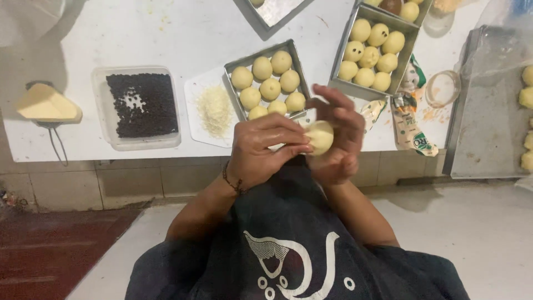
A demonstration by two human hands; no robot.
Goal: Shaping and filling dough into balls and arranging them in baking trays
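Dough ball (320, 136) is pinched betw. left hand (261, 149) and right hand (337, 139), apparently mid-shaping; placement in square tin (232, 65) w/ gentle release likely needed next.

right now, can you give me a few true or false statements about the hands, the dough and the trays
1. Both hands, left hand and right hand, are around one dough ball. True.
2. The tub of dark chips is filled with shredded cheese. False: the pale shreds lie on a white tray beside it.
3. The nearest metal tray holds round dough balls. True.
4. The left wrist is bare. False: it wears a dark bracelet.
5. The second metal tray is empty. False: it holds dough balls.
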